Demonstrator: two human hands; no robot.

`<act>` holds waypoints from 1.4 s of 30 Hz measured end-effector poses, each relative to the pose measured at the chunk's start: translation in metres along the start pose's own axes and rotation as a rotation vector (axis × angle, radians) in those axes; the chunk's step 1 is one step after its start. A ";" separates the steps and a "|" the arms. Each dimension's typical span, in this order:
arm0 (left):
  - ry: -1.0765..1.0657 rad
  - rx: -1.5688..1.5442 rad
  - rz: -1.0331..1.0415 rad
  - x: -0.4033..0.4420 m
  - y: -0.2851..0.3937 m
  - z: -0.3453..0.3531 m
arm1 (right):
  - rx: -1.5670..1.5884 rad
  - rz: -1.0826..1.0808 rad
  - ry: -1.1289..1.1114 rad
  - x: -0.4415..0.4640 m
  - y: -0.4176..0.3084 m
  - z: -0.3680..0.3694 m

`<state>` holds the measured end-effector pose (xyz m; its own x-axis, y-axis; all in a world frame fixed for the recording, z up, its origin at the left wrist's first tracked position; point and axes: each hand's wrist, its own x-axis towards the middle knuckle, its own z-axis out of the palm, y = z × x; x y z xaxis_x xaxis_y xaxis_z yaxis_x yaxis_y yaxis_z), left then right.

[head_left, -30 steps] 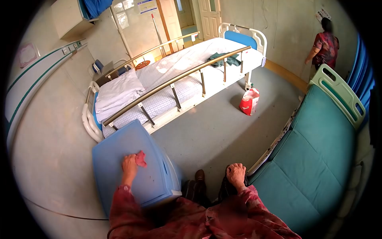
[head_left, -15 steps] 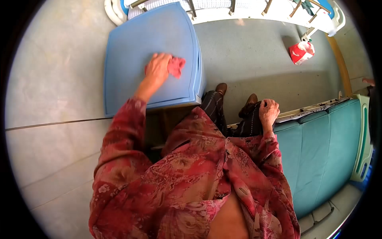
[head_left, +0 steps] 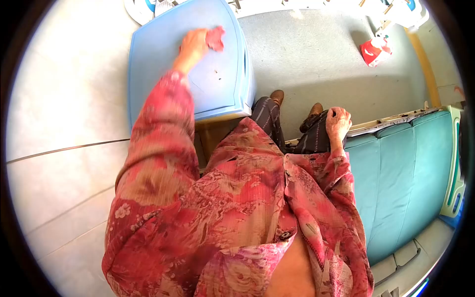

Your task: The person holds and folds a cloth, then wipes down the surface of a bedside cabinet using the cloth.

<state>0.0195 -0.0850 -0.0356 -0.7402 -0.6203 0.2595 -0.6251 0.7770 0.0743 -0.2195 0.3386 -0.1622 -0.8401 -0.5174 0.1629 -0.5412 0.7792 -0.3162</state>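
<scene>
My left hand (head_left: pixel 194 43) presses a crumpled red cloth (head_left: pixel 215 38) onto the top of a light blue cabinet (head_left: pixel 158 64), toward its far side. The cloth sticks out to the right of my fingers, which are slightly blurred. A few small dark specks (head_left: pixel 218 74) lie on the cabinet top, nearer to me than the cloth. My right hand (head_left: pixel 338 123) rests on my knee, its fingers curled in a loose fist with nothing visible in them.
I sit beside a green padded bed (head_left: pixel 391 173) on my right, with a pale end board (head_left: pixel 451 163). A red and white bag (head_left: pixel 374 51) stands on the grey floor (head_left: pixel 307 54). Another bed's white frame (head_left: pixel 341 7) runs along the far side.
My left hand has slid forward over the cabinet top with the red cloth, and dark specks now show behind it. My right hand stays on my knee. The view has tilted slightly and grown brighter.
</scene>
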 end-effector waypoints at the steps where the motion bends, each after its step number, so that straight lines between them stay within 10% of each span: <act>1: 0.092 0.005 0.129 -0.020 0.001 0.002 | 0.008 0.007 0.002 -0.001 0.001 0.000; 9: -0.169 -0.238 0.209 -0.131 0.055 -0.058 | 0.027 -0.014 -0.015 0.000 0.001 -0.002; 23: -0.075 -0.016 -0.220 0.059 -0.009 -0.004 | -0.036 0.023 -0.064 0.008 -0.004 -0.001; 42: -0.073 -0.288 0.267 -0.107 0.055 -0.058 | -0.023 -0.017 -0.045 0.005 -0.001 -0.001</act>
<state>0.0783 0.0305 -0.0039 -0.8894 -0.3904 0.2378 -0.3211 0.9038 0.2829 -0.2232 0.3355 -0.1598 -0.8284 -0.5458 0.1262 -0.5568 0.7777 -0.2917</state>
